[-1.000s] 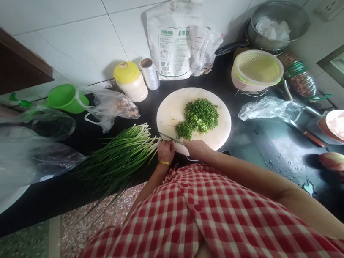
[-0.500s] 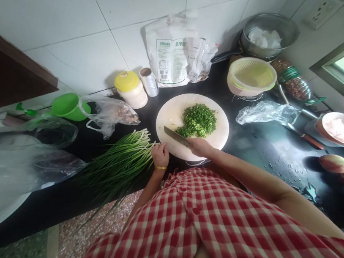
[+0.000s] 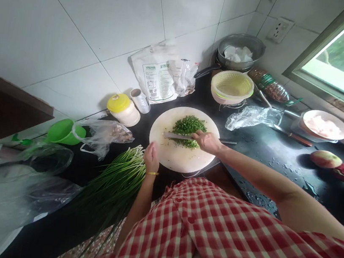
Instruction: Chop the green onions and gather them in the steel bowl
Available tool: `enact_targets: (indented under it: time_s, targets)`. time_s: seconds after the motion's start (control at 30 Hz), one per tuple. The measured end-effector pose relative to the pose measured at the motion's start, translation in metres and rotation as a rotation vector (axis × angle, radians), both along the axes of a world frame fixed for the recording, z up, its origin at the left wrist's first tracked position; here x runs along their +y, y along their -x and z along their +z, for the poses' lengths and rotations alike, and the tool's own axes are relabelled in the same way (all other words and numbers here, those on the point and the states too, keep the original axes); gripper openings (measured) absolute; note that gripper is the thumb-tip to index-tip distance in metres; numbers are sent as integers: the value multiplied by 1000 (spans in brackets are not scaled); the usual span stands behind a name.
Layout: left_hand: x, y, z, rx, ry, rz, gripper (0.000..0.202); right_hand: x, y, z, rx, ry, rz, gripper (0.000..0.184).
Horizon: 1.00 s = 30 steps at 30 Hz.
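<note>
A kitchen knife [image 3: 177,136] is in my right hand [image 3: 207,142], its blade lying across the round white cutting board [image 3: 183,163]. The end of its handle sticks out to the right of the fist. Finely chopped scallions [image 3: 188,125] form a green heap behind the blade, with some bits in front of it. At the board's left edge is my left hand [image 3: 152,157], seen from the side with fingers stretched out and nothing visible in them. Whole scallions [image 3: 117,174] lie beside it, white ends towards the board.
A yellow-lidded jar [image 3: 124,110], a plastic wrap roll [image 3: 140,101] and a white package [image 3: 158,78] stand behind the board. Rightward are a yellow colander [image 3: 232,84], a crumpled plastic bag [image 3: 253,118], a second knife [image 3: 295,137] and a bowl [image 3: 342,132]. A green cup [image 3: 65,132] stands left.
The knife has swung from a slant to nearly level across the chopped scallions, and the heap is more spread. My left hand has straightened from a curled pose. The camera view has shifted.
</note>
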<state>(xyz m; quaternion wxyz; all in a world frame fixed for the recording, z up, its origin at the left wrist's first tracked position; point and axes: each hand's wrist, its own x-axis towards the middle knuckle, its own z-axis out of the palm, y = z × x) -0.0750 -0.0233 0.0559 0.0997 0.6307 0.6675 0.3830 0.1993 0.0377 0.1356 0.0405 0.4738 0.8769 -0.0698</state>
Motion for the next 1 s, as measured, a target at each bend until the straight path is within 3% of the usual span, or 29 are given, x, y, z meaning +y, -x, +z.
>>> enact_targets:
  time_s: [0.1,0.2,0.37,0.47,0.63,0.87,1.0]
  targets:
    - [21,-7,23,121,69,-107,49,7,-29,2,-3,-113,21,38]
    - [34,-45,40,337,154,-307,54,11,-43,-5,-14,-127,63,40]
    - [48,-127,45,559,149,-570,65,9,-37,-14,5,-135,137,44]
    - [58,-151,43,614,124,-613,72,8,-36,-11,14,-166,213,49]
    - [75,-155,42,635,147,-624,75,12,-48,-5,-18,-254,278,48]
    - [94,-143,48,626,319,-594,65,20,-68,-8,29,-527,260,41]
    - [98,-132,40,580,371,-541,64,21,-83,1,42,-565,261,37]
